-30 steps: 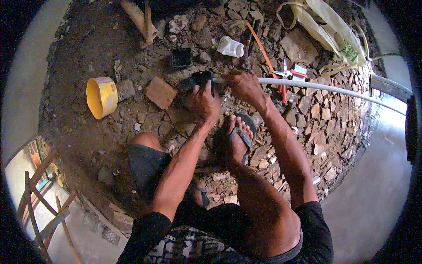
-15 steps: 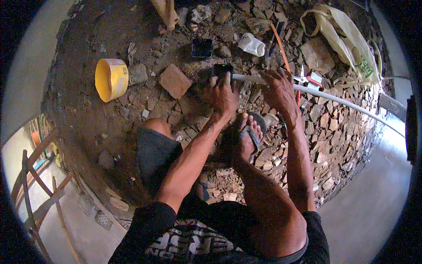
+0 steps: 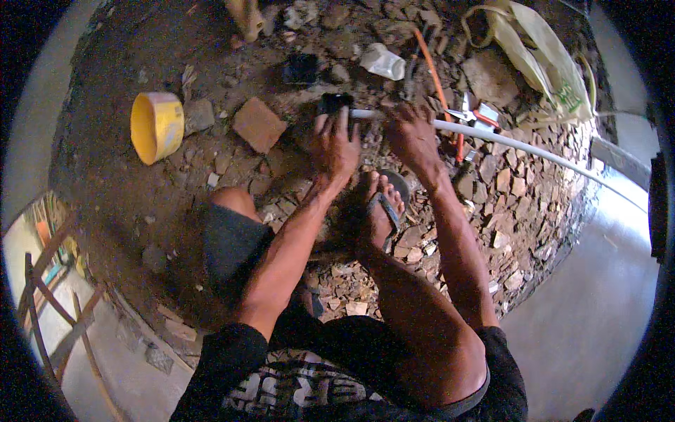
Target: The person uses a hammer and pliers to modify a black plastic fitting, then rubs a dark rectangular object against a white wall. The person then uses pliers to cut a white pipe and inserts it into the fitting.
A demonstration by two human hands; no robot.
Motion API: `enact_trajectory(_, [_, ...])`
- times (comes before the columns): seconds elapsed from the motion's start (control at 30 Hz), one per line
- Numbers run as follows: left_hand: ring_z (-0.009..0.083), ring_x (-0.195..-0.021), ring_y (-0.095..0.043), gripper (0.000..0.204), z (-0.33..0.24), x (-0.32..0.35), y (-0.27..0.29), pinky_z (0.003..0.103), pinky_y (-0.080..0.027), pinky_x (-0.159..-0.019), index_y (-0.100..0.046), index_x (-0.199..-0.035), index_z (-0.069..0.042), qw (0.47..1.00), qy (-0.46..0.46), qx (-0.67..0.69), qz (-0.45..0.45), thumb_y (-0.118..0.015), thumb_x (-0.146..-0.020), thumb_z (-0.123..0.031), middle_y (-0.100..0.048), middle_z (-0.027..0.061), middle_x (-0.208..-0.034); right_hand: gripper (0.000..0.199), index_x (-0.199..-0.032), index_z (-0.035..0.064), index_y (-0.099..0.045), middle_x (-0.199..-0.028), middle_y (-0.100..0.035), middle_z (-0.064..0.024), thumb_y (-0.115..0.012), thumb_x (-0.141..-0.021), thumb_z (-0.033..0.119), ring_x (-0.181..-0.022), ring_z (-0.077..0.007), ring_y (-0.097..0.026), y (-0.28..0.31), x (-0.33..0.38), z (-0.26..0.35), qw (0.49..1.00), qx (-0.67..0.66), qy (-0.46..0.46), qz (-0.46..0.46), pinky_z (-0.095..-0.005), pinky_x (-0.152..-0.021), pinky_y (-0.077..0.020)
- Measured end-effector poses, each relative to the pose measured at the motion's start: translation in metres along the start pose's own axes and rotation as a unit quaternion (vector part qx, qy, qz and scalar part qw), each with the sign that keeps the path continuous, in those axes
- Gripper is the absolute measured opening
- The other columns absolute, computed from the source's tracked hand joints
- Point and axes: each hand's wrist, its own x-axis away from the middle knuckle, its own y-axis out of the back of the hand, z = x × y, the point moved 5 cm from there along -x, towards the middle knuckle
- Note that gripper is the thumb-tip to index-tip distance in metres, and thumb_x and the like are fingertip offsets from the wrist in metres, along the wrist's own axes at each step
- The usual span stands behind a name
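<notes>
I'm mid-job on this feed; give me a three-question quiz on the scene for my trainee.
1. True or false: the left hand rests on the dark box-shaped fitting at the end of the white pipe.
2. Which hand grips the white pipe? A) left B) right C) neither
3. Fill in: the yellow bucket lies on its ____ in the rubble, to the person's left.

Key:
1. True.
2. B, the right hand is closed over the pipe.
3. Side, with its open mouth facing sideways.
</notes>
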Motion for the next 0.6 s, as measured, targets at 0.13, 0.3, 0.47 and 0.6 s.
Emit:
enact_trajectory(0.13, [0.033, -0.107, -0.056, 0.045, 0.012, -0.004, -0.001, 0.044, -0.046, -0.092, -0.062, -0.124, -0.004, 1.0, 0.008, 0.021, 0.022, -0.073, -0.084, -0.021, -0.069, 0.0127, -0.105, 0.049, -0.129, 0.0165, -0.061, -0.139, -0.052, -0.0138, -0.063, -0.08, 0.02, -0.133, -0.0349, -0.042, -0.015, -0.002, 0.021, 0.998, 0.052, 0.016, 0.033, -0.0569, -0.114, -0.0247])
enact_trajectory(0.3, [0.0392, -0.108, -0.056, 0.048, 0.012, -0.004, 0.003, 0.047, -0.045, -0.097, -0.061, -0.126, -0.004, 0.998, -0.006, 0.035, 0.052, -0.073, -0.083, -0.022, -0.065, 0.0224, -0.11, 0.046, -0.129, 0.0119, -0.06, -0.148, -0.044, -0.0151, -0.059, -0.083, 0.017, -0.138, -0.0365, -0.037, -0.013, 0.011, 0.03, 1.0, 0.006, -0.001, -0.013, -0.0563, -0.115, -0.0229])
enact_trajectory(0.47, [0.0393, -0.108, -0.055, 0.05, 0.018, 0.004, -0.003, 0.048, -0.046, -0.094, -0.064, -0.124, -0.008, 1.0, -0.02, 0.006, -0.022, -0.078, -0.08, -0.028, -0.065, 0.0207, -0.109, 0.061, -0.142, 0.014, -0.048, -0.147, -0.045, -0.0138, -0.059, -0.082, 0.013, -0.134, -0.0389, -0.04, 0.004, 0.013, 0.034, 1.0, 0.02, -0.021, -0.011, -0.0568, -0.114, -0.0249])
enact_trajectory(0.6, [0.0385, -0.106, -0.056, 0.052, 0.018, -0.004, 0.002, 0.048, -0.047, -0.092, -0.062, -0.123, -0.003, 0.998, -0.008, 0.054, 0.021, -0.078, -0.079, -0.026, -0.067, 0.0195, -0.106, 0.058, -0.137, 0.0131, -0.052, -0.136, -0.052, -0.0125, -0.065, -0.08, 0.011, -0.126, -0.0349, -0.047, 0.004, 0.014, 0.03, 0.996, 0.03, -0.003, -0.079, -0.0515, -0.108, -0.0315])
